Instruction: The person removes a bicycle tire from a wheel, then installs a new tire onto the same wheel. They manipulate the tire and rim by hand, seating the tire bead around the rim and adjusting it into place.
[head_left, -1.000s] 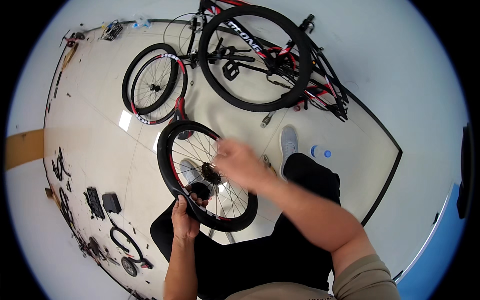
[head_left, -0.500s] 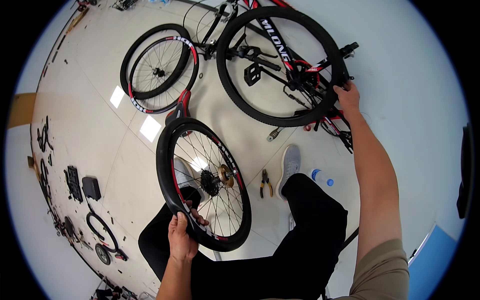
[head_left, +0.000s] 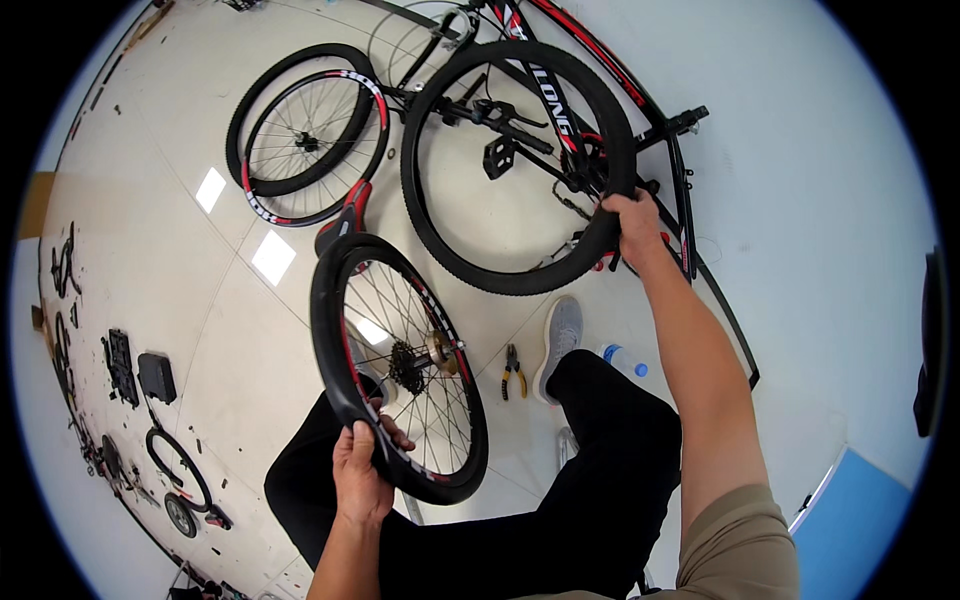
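My left hand [head_left: 362, 478] grips the near edge of a bicycle wheel [head_left: 327, 325], its fingers curling round the rim. This wheel stands tilted above my lap. Smooth black rubber runs round its red, white and black rim, and a black cassette [head_left: 406, 368] sits at the hub. On the other side, my right hand [head_left: 637, 228] is closed on the right edge of a bare knobby tire [head_left: 480, 280], thumb on top. Through the tire's open middle show a pedal [head_left: 498, 158] and parts of the bicycle frame [head_left: 548, 95] lying behind it.
Another wheel [head_left: 383, 130] and a tire [head_left: 238, 125] lie at the far left, beside a red and black saddle [head_left: 345, 215]. Pliers [head_left: 514, 373] and a plastic bottle [head_left: 623, 360] rest near my shoe [head_left: 562, 335]. Black cases [head_left: 156, 377] and loose parts lie leftward.
My right hand has brought the tire left and nearer to me, uncovering more of the bicycle frame on the right. The left hand keeps its hold on the wheel.
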